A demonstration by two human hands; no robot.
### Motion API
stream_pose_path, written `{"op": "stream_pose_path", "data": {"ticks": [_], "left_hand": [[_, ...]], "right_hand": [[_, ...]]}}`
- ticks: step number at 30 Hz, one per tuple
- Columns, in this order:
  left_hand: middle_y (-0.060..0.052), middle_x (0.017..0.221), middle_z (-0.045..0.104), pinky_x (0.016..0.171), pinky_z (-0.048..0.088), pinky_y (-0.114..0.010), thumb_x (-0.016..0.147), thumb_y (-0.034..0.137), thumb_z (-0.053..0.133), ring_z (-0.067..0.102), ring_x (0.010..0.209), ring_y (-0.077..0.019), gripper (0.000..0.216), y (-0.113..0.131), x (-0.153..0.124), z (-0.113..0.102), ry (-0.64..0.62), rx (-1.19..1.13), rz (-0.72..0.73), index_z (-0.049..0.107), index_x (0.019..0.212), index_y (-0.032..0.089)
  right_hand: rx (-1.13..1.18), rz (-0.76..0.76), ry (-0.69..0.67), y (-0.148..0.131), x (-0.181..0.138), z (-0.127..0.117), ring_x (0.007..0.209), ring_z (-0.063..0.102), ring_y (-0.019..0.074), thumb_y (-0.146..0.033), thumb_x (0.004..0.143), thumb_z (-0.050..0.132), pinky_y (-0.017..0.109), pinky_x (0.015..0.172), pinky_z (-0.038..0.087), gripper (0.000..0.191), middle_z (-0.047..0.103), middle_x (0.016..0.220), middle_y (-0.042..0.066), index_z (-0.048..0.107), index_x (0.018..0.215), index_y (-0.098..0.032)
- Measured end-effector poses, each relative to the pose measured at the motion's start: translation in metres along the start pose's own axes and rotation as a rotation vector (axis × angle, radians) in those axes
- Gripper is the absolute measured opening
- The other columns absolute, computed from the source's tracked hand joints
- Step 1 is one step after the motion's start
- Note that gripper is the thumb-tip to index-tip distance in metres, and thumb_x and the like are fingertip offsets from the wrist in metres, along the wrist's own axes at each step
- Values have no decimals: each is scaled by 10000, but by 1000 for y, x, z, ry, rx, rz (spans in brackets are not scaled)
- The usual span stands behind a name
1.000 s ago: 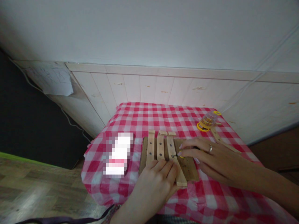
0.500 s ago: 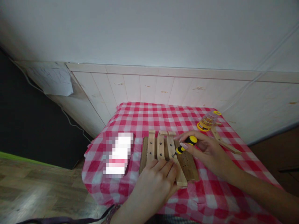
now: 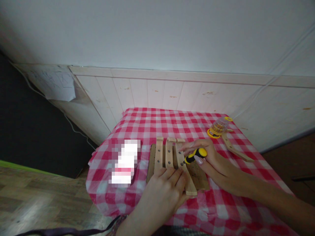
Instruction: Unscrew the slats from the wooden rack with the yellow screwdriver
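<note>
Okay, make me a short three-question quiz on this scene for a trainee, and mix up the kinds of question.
1. True or false: the right hand grips a screwdriver with a yellow and black handle, its tip at a slat of the wooden panel.
2. Multiple choice: where does the left hand rest? A, on the near ends of the slats; B, in the person's lap; C, on the wall boards.
3. Fill in the gap: the clear container with yellow ends lies on the checked tablecloth, to the far ___ of the panel.

Key: 1 true; 2 A; 3 right.
</note>
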State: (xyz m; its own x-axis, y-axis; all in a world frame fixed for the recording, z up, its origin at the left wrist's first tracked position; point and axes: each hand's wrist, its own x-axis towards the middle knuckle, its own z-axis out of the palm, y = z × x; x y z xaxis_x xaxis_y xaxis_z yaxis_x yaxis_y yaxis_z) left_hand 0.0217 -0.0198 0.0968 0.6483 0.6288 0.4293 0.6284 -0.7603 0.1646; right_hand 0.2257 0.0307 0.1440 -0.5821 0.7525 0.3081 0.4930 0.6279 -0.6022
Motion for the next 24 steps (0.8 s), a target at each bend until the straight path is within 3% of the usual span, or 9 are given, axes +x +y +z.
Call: {"op": "stream_pose_path", "data": {"ticks": [2, 5, 9, 12, 16, 20, 24], "left_hand": [[-72, 1092, 751, 797, 553, -340, 784, 374, 850, 690, 889, -242, 487, 0, 0, 0, 16, -7, -8, 666, 1117, 69], [-70, 1080, 754, 787, 557, -338, 770, 378, 860, 690, 883, -240, 496, 0, 1, 1, 23, -13, -12, 669, 1111, 71], [-82, 1096, 749, 829, 551, -348, 785, 381, 847, 684, 927, -244, 506, 0, 0, 1, 13, -9, -4, 660, 1126, 58], [-86, 1117, 743, 849, 544, -352, 816, 395, 817, 681, 943, -241, 493, -1, -1, 2, -2, 3, -2, 652, 1142, 64], [-86, 1144, 732, 886, 531, -352, 861, 363, 781, 676, 977, -232, 457, -1, -1, 1, -49, 24, 4, 628, 1179, 72], [-91, 1136, 728, 865, 539, -353, 919, 372, 712, 677, 984, -230, 405, 0, -2, 1, -90, 24, -20, 617, 1192, 88], [-94, 1140, 728, 864, 544, -350, 934, 414, 683, 675, 1003, -236, 409, 0, -2, 2, -66, 2, -27, 625, 1175, 88]], "right_hand": [[30, 15, 6, 1, 2, 4, 1009, 673, 229, -300, 1012, 388, 409, 830, 580, 129, 662, 1102, 104, 423, 1130, -263], [75, 21, 33, 1, 7, 7, 997, 651, 236, -379, 988, 476, 410, 818, 554, 128, 645, 1076, 87, 434, 1029, -266], [100, 62, 152, 0, 15, 11, 941, 618, 200, -336, 1003, 435, 367, 821, 526, 107, 603, 973, 51, 450, 929, -260], [51, 131, 195, -2, 17, 12, 848, 596, 192, -339, 997, 417, 352, 765, 528, 100, 566, 917, 39, 468, 988, -254], [111, 215, 180, -3, 13, 10, 944, 623, 222, -400, 989, 424, 380, 818, 538, 218, 612, 997, 67, 493, 1130, -248], [279, 172, 227, -2, 9, 3, 899, 659, 209, -441, 1017, 390, 360, 803, 555, 226, 662, 952, 51, 529, 1062, -269], [192, 73, 369, 0, 5, -9, 813, 643, 201, -411, 1029, 384, 337, 716, 561, 213, 633, 885, 42, 535, 978, -270]]}}
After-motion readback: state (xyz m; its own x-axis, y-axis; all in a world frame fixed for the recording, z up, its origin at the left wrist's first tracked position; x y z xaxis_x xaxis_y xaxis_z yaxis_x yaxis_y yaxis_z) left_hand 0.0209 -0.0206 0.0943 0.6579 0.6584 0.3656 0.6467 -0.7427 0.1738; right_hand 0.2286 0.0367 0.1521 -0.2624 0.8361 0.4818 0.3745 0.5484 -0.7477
